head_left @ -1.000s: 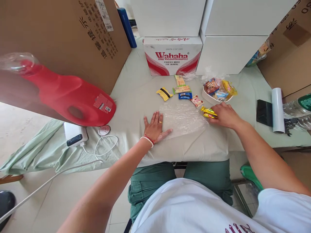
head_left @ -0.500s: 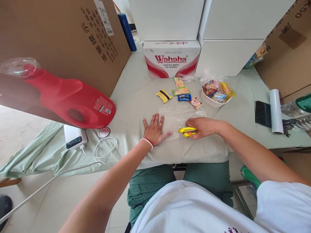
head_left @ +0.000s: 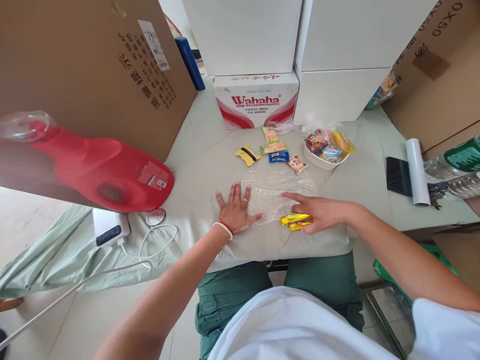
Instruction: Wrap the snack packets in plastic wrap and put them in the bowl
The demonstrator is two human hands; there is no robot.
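Observation:
A sheet of clear plastic film (head_left: 275, 192) lies crinkled on the cloth-covered table. My left hand (head_left: 235, 209) rests flat with fingers spread at the film's left edge, the thumb reaching onto it. In my right hand (head_left: 318, 212) are yellow-wrapped snack packets (head_left: 294, 220), held by the lower fingers while the index finger stretches out over the film. Just beyond the film lie a yellow packet with a black band (head_left: 247, 155), a blue packet (head_left: 279, 157), a red-and-white packet (head_left: 296, 164) and two pale green-edged packets (head_left: 273, 147).
A white bowl (head_left: 318, 161) of wrapped snacks stands behind the film. Behind it are a Wahaha carton (head_left: 258, 102) and white boxes. At left are a red jug (head_left: 112, 175) and a white power bank (head_left: 108, 227) with a cable. A white roll (head_left: 417, 172) and bottles lie at right.
My right hand has drawn back slightly toward me with the yellow packets, and its index finger has straightened out. My left hand stays at the film's edge. The camera view has shifted a little.

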